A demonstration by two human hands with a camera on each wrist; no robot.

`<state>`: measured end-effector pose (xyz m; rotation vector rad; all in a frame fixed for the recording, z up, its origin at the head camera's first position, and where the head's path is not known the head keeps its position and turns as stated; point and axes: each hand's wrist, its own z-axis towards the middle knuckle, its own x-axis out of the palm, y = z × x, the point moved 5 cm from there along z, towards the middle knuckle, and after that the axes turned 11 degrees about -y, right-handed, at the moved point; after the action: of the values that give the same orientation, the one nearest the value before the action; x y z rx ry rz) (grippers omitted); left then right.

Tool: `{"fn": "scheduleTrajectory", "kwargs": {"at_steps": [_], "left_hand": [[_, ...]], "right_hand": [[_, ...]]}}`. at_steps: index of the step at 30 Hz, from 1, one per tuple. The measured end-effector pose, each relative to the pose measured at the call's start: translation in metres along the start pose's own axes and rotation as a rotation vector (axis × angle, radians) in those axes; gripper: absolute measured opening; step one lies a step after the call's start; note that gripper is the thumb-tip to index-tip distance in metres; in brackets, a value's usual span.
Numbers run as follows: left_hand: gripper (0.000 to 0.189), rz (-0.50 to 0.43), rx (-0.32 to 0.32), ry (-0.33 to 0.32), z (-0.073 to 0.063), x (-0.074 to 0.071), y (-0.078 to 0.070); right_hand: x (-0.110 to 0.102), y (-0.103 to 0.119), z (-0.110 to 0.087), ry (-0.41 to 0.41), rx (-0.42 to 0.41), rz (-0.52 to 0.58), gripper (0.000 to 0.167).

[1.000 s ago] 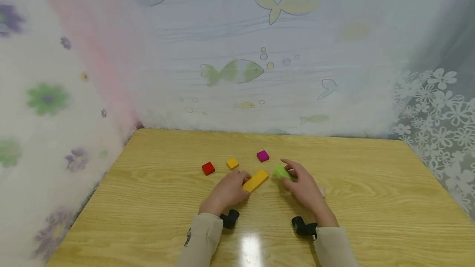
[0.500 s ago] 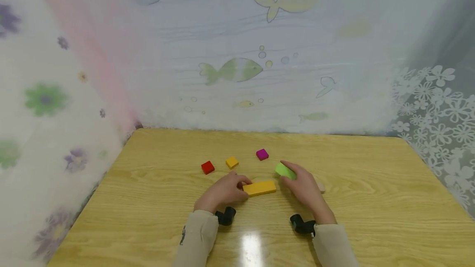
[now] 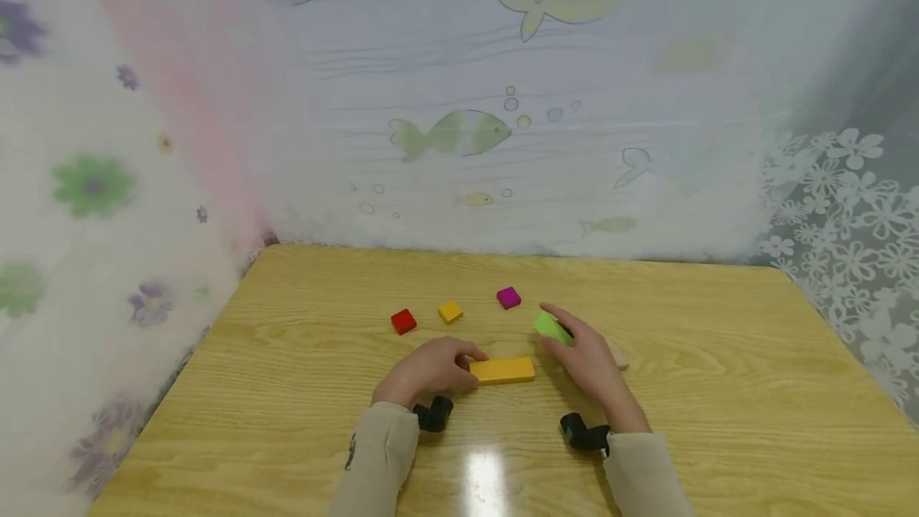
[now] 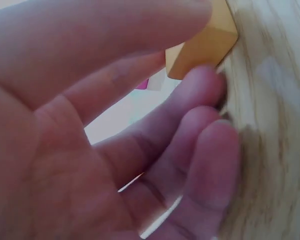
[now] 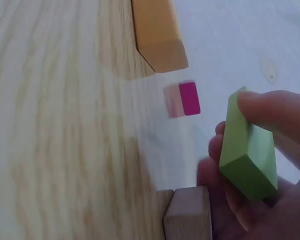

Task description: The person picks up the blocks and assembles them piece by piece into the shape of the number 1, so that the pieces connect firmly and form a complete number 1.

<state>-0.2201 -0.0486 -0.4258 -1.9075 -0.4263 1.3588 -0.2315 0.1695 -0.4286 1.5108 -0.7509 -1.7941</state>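
Note:
In the head view my left hand (image 3: 427, 369) pinches the left end of a long yellow-orange block (image 3: 504, 371), which lies crosswise at the table. The left wrist view shows the thumb and a finger on that block's end (image 4: 217, 37), with the other fingers bent near the wood. My right hand (image 3: 587, 353) holds a light green block (image 5: 247, 150) between thumb and fingers, tilted and off the table. Partly hidden behind the right hand is a pale wooden block (image 5: 188, 215).
Beyond the hands, a red square block (image 3: 404, 321), a small yellow square block (image 3: 450, 312) and a magenta square block (image 3: 508, 297) lie apart on the wooden table (image 3: 704, 341). A patterned curtain (image 3: 445, 62) stands behind the table's far edge.
My left hand has turned the long yellow-orange block from a diagonal to nearly crosswise, its far end coming nearer. The right hand keeps the green block, which has shifted only slightly.

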Motion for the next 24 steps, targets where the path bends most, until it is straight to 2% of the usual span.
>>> {"fn": "scheduleTrajectory", "kwargs": {"at_steps": [6,11,15,19,22,24], "left_hand": [[0.035,-0.038,-0.019,0.034,-0.006,0.002,-0.004],[0.034,-0.072,-0.036,0.037,-0.007,0.004,-0.003],[0.034,-0.059,-0.038,0.007,-0.013,0.005,0.001],[0.034,-0.029,-0.008,-0.036,-0.017,0.008,0.005],[0.035,0.007,0.035,-0.076,-0.018,0.009,0.004],[0.035,0.036,0.038,-0.098,-0.020,0.009,0.003]], "right_hand": [[-0.001,0.000,0.003,-0.053,0.011,-0.025,0.048],[-0.001,0.001,0.003,-0.084,0.053,0.032,0.050],[0.004,0.004,0.001,-0.067,0.063,0.063,0.052],[0.007,0.005,-0.001,-0.044,0.085,0.077,0.054],[0.007,0.007,-0.001,-0.043,0.102,0.090,0.054],[0.008,0.010,0.000,-0.032,0.101,0.094,0.054]]}}
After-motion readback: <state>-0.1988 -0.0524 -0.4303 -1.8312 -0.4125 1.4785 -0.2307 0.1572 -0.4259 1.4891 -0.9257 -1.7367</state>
